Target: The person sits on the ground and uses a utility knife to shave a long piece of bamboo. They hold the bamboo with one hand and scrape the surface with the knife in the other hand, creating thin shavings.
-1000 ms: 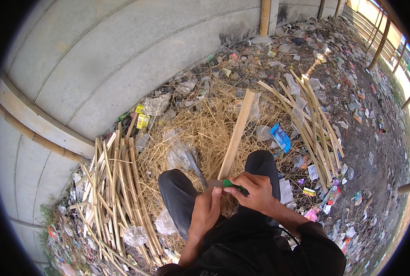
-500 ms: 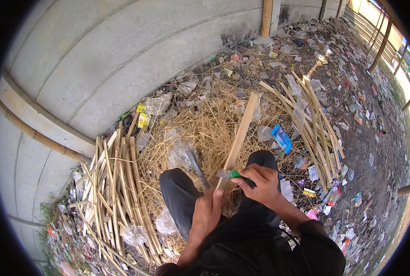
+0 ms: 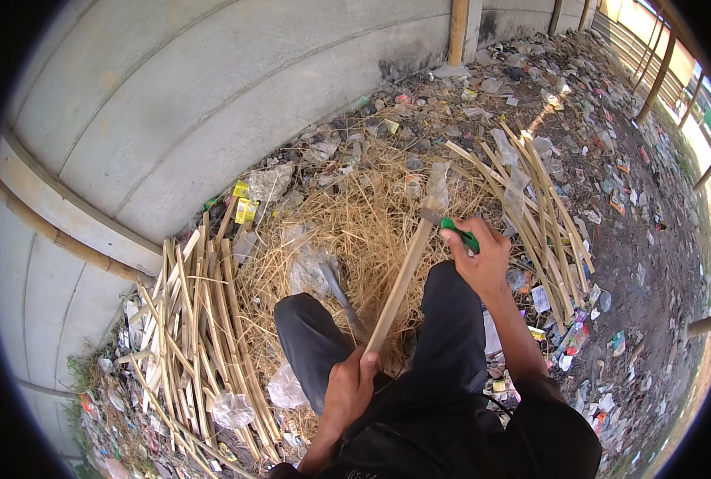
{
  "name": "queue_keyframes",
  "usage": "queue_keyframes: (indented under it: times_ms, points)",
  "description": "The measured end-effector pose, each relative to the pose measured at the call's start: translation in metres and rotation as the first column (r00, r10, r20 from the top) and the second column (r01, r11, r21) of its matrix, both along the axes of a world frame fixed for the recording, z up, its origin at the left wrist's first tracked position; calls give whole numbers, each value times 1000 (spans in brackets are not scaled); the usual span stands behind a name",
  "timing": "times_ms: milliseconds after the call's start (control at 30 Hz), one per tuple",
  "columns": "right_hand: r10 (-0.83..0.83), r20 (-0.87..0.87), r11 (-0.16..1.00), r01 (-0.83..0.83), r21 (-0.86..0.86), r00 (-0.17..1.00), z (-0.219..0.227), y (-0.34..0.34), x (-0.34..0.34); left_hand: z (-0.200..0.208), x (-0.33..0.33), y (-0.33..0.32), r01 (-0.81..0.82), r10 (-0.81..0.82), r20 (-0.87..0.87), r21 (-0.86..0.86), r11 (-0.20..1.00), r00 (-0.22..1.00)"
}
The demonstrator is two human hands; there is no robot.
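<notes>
My left hand [image 3: 350,387] is closed around the near end of a flat bamboo slat [image 3: 399,291], which slants up and away between my knees. In my right hand [image 3: 485,259] is a knife [image 3: 461,234] with a green handle, gripped beyond my right knee. Its short, wide blade [image 3: 431,215] lies across the slat at the far end. Under the slat is a bed of dry straw-like shavings [image 3: 371,215]. A long grey tool [image 3: 341,295], its kind unclear, lies on the shavings beside my left knee.
Many bamboo strips [image 3: 200,343] are piled on the left, and another bundle [image 3: 551,231] lies at the right. A concrete wall [image 3: 211,104] runs along the far left. Litter and clear plastic [image 3: 231,409] cover the ground; bamboo poles [image 3: 659,76] stand far right.
My right hand has slid the knife along the slat, away from my left hand to the far end. That end now sits lower in the picture. My left hand keeps its hold.
</notes>
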State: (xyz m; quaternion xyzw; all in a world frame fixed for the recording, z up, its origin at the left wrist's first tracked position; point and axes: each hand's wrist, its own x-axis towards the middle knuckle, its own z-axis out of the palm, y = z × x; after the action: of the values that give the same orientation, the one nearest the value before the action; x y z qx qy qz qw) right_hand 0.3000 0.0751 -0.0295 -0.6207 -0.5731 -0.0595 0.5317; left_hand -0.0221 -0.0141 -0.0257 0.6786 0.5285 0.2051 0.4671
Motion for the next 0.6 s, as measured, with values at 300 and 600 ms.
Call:
queue_keyframes:
  times_ms: [300, 600]
  points:
    - [201, -92, 979, -204, -16, 975, 5, -14, -25, 1, -16, 10, -80, 81, 1, -108, 991, 997]
    - [445, 36, 891, -438, -123, 895, -17, -54, -89, 6, 7, 26, -45, 46, 66, -17, 999, 997]
